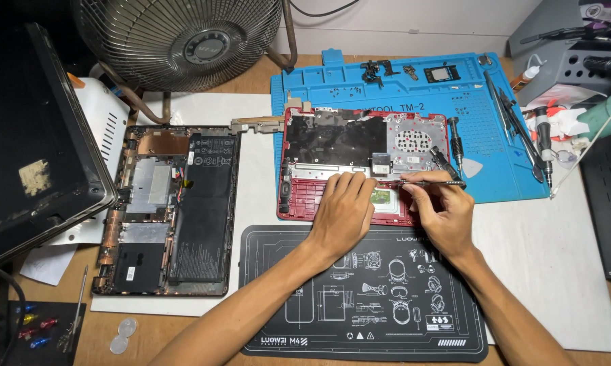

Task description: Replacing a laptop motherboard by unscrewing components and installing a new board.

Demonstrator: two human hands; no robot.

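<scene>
Red laptop shell (299,196): lies open-side up, half on the blue silicone mat (509,169) and half on the white sheet (265,135), its front edge touching the far edge of the black work mat (363,298). Its long axis runs left to right across the view.

Black work mat: nearest the person; both forearms cross it on the way to the shell.

Left hand (343,210): palm down on the shell's near right part, fingers together and curled, pressing flat beside a small green board (381,197). It holds nothing that shows; it only bears down.

Right hand (441,210): fingers closed in a pinch round a thin metal tool (431,183), held nearly level.

Key relation: the tool's shaft lies left to right, along the shell's long axis, its working end pointing left toward the green board, which sits just between the two hands. The left fingertips are touching or almost touching that board; the right hand is a little further off, to the board's right.

Second laptop base (166,210): well to the left, long axis running near to far, black battery exposed.

Further back on the blue mat: a screwdriver (455,139), a white pick (473,167), tweezers (512,122), loose small parts (377,70).

Farthest: a fan (183,41) at the table's back edge.
</scene>
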